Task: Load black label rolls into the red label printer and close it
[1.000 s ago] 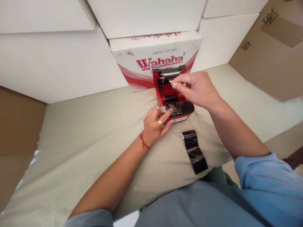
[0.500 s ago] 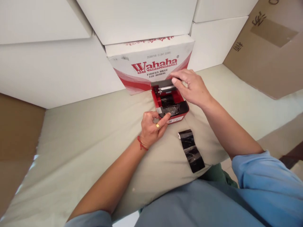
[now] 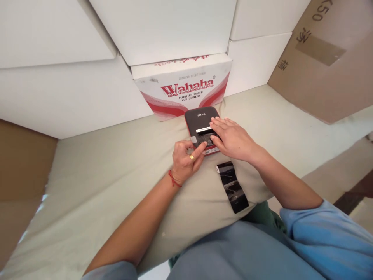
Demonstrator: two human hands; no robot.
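Note:
A small red label printer (image 3: 192, 120) with a black lid stands on the cloth, its lid down. Across the lid runs a slot with a pale strip along its edge. My left hand (image 3: 186, 159) grips the printer's near left side, thumb and forefinger at the front edge. Stretched flat over the lid's right part, my right hand (image 3: 231, 136) presses on it with its fingertips near the slot. A roll of black film or labels (image 3: 232, 186), partly unrolled, lies on the cloth nearer my body. The inside of the printer is hidden by the lid.
Right behind the printer stands a Wahaha water carton (image 3: 186, 87). White boxes (image 3: 163, 31) are stacked behind it. Brown cartons stand at the right (image 3: 323, 58) and left (image 3: 26, 167). A pale green cloth (image 3: 116, 175) covers the surface.
The printer's raised lid has come down shut, hiding the red inside. My right hand has moved down with it and now lies on top. My left hand has stayed at the printer's front.

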